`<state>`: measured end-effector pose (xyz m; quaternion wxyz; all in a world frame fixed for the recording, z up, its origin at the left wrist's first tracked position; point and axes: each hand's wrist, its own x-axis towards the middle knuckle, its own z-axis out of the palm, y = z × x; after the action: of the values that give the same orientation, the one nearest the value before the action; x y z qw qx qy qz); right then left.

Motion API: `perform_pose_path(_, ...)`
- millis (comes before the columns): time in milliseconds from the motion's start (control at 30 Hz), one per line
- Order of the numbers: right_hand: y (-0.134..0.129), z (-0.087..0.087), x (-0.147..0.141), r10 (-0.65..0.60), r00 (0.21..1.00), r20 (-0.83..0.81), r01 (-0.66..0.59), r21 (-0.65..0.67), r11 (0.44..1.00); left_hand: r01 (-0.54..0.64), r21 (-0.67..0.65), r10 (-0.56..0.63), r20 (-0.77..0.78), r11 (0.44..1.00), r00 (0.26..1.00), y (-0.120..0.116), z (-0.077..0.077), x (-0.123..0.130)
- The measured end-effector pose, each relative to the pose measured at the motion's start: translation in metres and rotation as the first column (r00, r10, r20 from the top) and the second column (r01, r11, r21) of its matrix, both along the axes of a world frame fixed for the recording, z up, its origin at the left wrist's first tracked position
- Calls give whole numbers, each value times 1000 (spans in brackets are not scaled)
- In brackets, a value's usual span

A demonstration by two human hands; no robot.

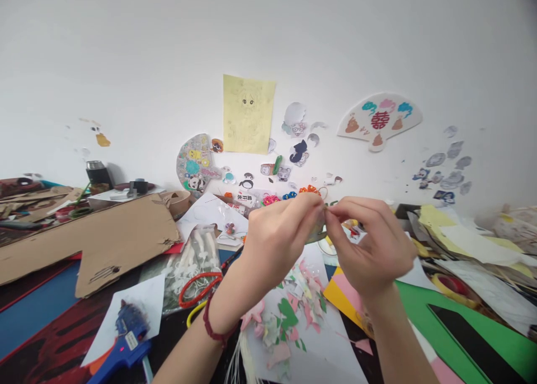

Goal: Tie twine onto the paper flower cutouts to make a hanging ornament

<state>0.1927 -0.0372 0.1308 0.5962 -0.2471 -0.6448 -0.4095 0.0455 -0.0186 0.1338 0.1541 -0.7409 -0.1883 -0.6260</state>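
My left hand (283, 222) is raised over the table, its fingers closed in a pinch, with a dark red cord bracelet (213, 325) round the wrist. Its fingertips meet those of my right hand (373, 238), which is pinched too. Whatever sits between the fingertips is too small and covered to name; something greenish shows just under the left fingers. Below both hands, a white sheet of paper (335, 345) bears pink, green and pale paper scraps (287, 314). White threads (242, 356) hang at the sheet's left edge.
At the front left, a blue glue gun (126, 356) lies on white paper. Behind it are a large cardboard piece (126, 233) and a plastic bag of white strands (197, 261). Green sheets (423, 300), a tape roll (455, 289) and scissors-like clutter crowd the right. Cutouts hang on the wall.
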Motion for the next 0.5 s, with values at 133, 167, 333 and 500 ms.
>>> perform_pose_path(133,-1,0,-3,25,1000,-7,-26,-11,1000,-43,50,43,13,998,999,2,-2,2)
perform_pose_path(167,-1,0,-3,35,999,-10,-35,-16,999,-50,55,50,15,997,999,3,-3,2)
perform_pose_path(333,-1,0,-7,80,996,-40,-82,-46,996,-64,90,61,31,994,998,4,-5,4)
perform_pose_path(500,-4,-2,-9,107,990,-91,-115,-87,990,-35,126,27,59,991,998,6,-5,4)
